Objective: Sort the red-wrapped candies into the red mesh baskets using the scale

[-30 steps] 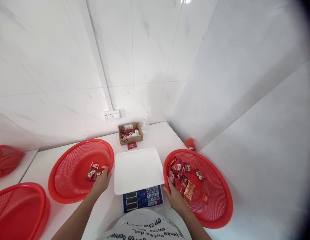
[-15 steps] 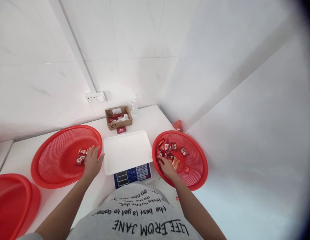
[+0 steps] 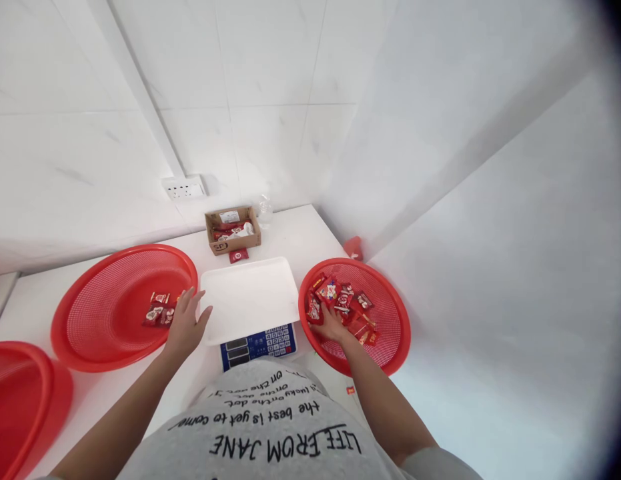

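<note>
My left hand (image 3: 187,325) is over the right rim of the left red basket (image 3: 97,267), fingers apart and nothing in it. Beside its fingertips, several small wrapped packets (image 3: 154,313) lie inside that basket. In the right red basket (image 3: 397,333), my right hand (image 3: 331,327) reaches among red wrapped packets (image 3: 344,298), its fingers spread and touching them. Between the baskets a white tray (image 3: 250,300) rests on a blue scale (image 3: 257,347) with a keypad.
A cardboard box (image 3: 233,230) of packets stands behind the tray, with one red packet (image 3: 239,255) in front. Another red basket (image 3: 30,400) is at the lower left. A wall socket (image 3: 184,188) sits above the white table (image 3: 295,230).
My right hand has moved deeper among the packets and its fingers have spread; the packets there have shifted. My left hand stays at the left basket's rim. The whole view has shifted slightly.
</note>
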Demonstrator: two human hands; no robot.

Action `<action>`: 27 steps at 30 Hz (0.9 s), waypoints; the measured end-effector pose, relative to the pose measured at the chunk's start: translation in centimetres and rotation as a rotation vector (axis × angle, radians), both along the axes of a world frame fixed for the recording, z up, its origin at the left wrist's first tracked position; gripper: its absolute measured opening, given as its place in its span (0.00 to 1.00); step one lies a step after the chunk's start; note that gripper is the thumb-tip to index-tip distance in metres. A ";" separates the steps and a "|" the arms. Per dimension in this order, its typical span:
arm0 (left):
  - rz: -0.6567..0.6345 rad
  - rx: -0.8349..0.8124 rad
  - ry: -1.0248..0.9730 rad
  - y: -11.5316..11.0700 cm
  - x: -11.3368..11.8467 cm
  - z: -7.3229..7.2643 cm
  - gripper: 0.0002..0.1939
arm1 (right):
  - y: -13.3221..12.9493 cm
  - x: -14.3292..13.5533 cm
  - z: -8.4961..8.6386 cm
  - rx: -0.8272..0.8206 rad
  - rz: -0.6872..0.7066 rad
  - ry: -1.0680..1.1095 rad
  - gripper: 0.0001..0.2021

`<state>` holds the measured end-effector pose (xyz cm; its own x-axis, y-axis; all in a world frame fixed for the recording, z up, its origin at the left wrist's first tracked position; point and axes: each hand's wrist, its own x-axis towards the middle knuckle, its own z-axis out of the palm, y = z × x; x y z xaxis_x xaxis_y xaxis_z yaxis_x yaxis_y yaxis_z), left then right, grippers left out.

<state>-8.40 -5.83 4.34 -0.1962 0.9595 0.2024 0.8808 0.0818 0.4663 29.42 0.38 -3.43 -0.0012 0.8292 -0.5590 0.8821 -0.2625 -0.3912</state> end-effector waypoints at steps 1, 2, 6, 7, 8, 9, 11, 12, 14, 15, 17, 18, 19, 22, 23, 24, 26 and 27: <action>0.000 0.001 -0.003 0.0 0.1 0.0 0.22 | 0.0 -0.3 -0.1 -0.005 0.005 -0.006 0.47; -0.003 -0.001 -0.006 0.0 0.3 0.0 0.22 | -0.1 -0.6 -0.1 -0.003 0.006 -0.019 0.46; -0.030 -0.019 -0.012 -0.1 1.3 0.1 0.21 | -0.4 -1.5 0.2 0.047 0.013 -0.064 0.41; -0.041 -0.023 -0.012 -0.1 1.6 0.1 0.21 | -0.4 -1.6 0.3 0.060 0.020 -0.067 0.40; -0.053 -0.028 -0.012 -0.1 1.9 0.1 0.21 | -0.5 -1.7 0.5 0.070 0.026 -0.069 0.40; -0.062 -0.033 -0.014 -0.1 2.1 0.1 0.22 | -0.5 -1.7 0.6 0.077 0.033 -0.071 0.39; -0.072 -0.051 -0.019 -0.2 2.6 0.1 0.22 | -0.4 -1.6 0.8 0.077 0.045 -0.080 0.39; -0.074 -0.060 -0.023 -0.2 2.8 0.1 0.21 | -0.4 -1.5 0.7 0.072 0.052 -0.085 0.39; -0.081 -0.070 -0.028 -0.1 3.2 0.0 0.21 | -0.4 -1.1 0.6 0.053 0.075 -0.084 0.40; -0.088 -0.071 -0.030 -0.1 3.4 0.0 0.21 | -0.4 -0.9 0.4 0.041 0.089 -0.080 0.41; -0.105 -0.069 -0.032 0.0 3.9 -0.1 0.20 | -0.5 -0.6 0.0 0.018 0.122 -0.074 0.43; -0.115 -0.072 -0.033 0.0 4.1 -0.1 0.20 | -0.6 -0.4 -0.2 0.015 0.136 -0.079 0.44; -0.126 -0.078 -0.037 0.0 4.4 -0.1 0.20 | -0.7 -0.3 -0.4 0.022 0.145 -0.088 0.45; -0.163 -0.110 -0.058 0.0 5.5 0.0 0.20 | -0.9 0.0 -0.6 0.080 0.138 -0.122 0.44; -0.176 -0.125 -0.067 0.0 5.9 0.0 0.20 | -0.9 0.1 -0.6 0.113 0.130 -0.122 0.42; -0.189 -0.141 -0.075 -0.1 6.3 0.1 0.20 | -0.9 0.2 -0.6 0.148 0.122 -0.112 0.40; -0.217 -0.166 -0.088 -0.2 7.2 0.0 0.19 | -0.6 0.6 -0.7 0.217 0.097 -0.071 0.34; -0.232 -0.172 -0.093 -0.3 7.6 -0.1 0.19 | -0.4 0.9 -0.8 0.243 0.078 -0.040 0.30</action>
<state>-0.76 -6.13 4.27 0.0220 0.9995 0.0245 0.8396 -0.0317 0.5423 30.32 -0.02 -4.22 -0.0523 0.9373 -0.3446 0.9120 -0.0958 -0.3988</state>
